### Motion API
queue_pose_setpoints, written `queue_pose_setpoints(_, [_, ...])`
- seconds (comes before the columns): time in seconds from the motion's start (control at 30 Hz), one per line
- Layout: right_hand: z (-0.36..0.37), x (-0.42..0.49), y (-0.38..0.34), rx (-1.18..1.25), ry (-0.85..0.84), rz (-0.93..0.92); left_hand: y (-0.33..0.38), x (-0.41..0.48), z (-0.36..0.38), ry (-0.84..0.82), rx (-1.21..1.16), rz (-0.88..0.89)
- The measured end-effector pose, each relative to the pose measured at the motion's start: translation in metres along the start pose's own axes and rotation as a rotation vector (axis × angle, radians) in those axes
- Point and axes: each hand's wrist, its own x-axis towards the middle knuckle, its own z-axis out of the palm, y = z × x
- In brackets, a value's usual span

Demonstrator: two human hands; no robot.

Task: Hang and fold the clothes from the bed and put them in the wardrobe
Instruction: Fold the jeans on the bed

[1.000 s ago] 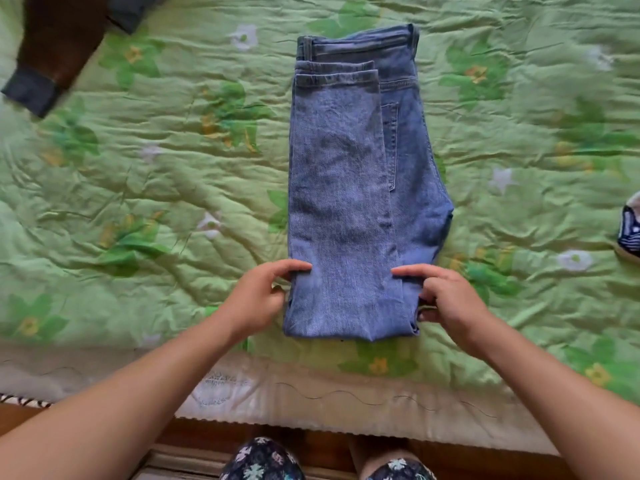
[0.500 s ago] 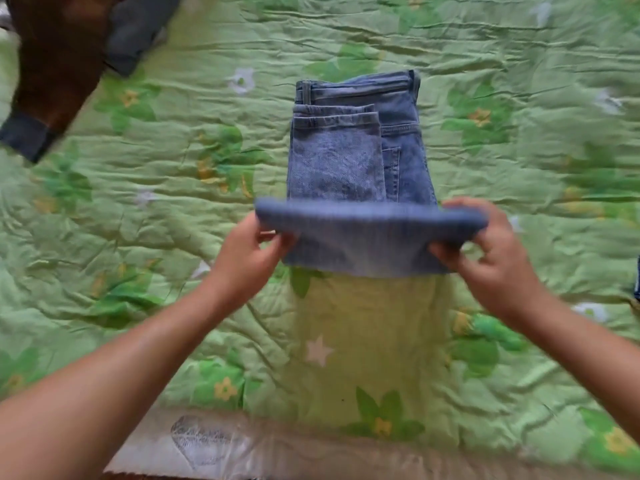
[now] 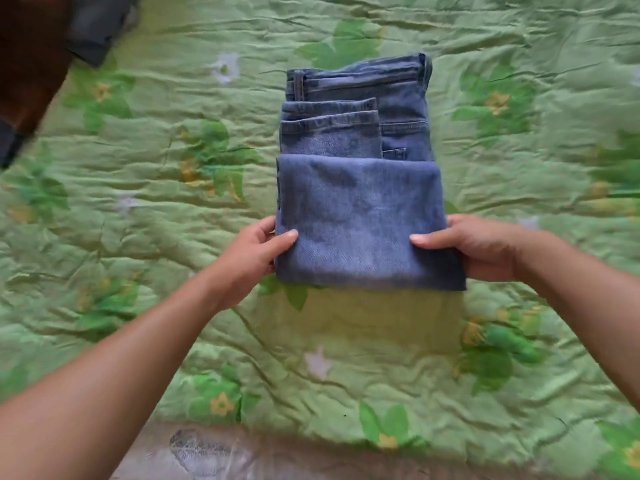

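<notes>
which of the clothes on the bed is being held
The blue jeans in the middle, gripped at both sides by the left hand and right hand; the brown garment at far left lies untouched.

Single view, head-worn, wide-angle. Looks forward and steeply down onto the green quilt (image 3: 138, 237) at close range. Forearms enter from the near corners; left hand (image 3: 252, 258) and right hand (image 3: 485, 247) sit mid-frame, gripping the jeans (image 3: 360, 220). The quilt's near border runs along the bottom. Frame edges blurred.
</notes>
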Motion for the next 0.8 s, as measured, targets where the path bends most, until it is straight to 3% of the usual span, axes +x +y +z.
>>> queue_pose_setpoints(0.2, [0.016,0.001,0.014,-0.026,0.127,-0.035,0.0,-0.009,0.013,0.044,0.078,0.019])
queue_pose_setpoints(0.33, [0.029,-0.019,0.04,-0.097,0.099,0.087,-0.018,-0.039,0.014,0.016,0.127,-0.067])
queue_pose_setpoints(0.47, [0.053,-0.043,0.083,-0.008,0.114,0.154,-0.045,-0.074,0.019,0.018,0.156,-0.054])
queue_pose_setpoints(0.6, [0.061,-0.062,0.078,-0.005,0.115,0.004,-0.036,-0.083,0.02,0.051,0.149,0.076])
queue_pose_setpoints(0.8, [0.044,-0.054,-0.011,-0.116,0.127,-0.278,0.034,-0.033,0.009,0.131,0.152,0.227])
